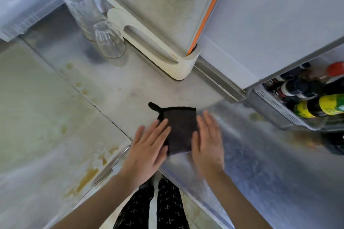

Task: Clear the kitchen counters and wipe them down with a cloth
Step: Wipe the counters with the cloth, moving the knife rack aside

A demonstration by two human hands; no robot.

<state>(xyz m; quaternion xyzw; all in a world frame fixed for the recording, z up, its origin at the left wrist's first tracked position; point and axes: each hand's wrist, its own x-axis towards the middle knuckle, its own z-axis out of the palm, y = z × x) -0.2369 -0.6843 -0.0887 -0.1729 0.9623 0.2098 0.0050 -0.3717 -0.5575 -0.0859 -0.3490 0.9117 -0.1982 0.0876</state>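
Head-camera view, looking down: the left grip (pixel 149 147) lay flat with fingers straight and spread, its fingertips (pixel 163 123) resting on the left edge of a dark cloth (pixel 181 128). The right grip (pixel 207 141), slightly blurred, was likewise flat, fingers straight and held close together, along the cloth's right edge; neither curled round anything. The cloth, a folded dark square with a small loop at its far left corner, lay spread on the grey tabletop (pixel 130 91) between the two, near the front edge. To the left, a paler panel (pixel 46 117) joined the tabletop and carried yellow-brown stains (pixel 87 178), heaviest toward its near corner. Farther back stood two clear glasses, upside down: a tall glass (pixel 81 9) and, just in front of it, a shorter ribbed glass (pixel 109 41). Beside them a worn chopping board (pixel 167 5) with an orange edge stood upright in a white holder (pixel 158 52) against the wall. At the right edge a perforated metal basket (pixel 275 106) held several bottles, among them a dark bottle with a yellow label (pixel 320 106) lying tilted and one with a red cap (pixel 336 69). Below the tabletop's front edge the person's legs in dark patterned trousers (pixel 167 206) showed above a tiled floor (pixel 191 214)
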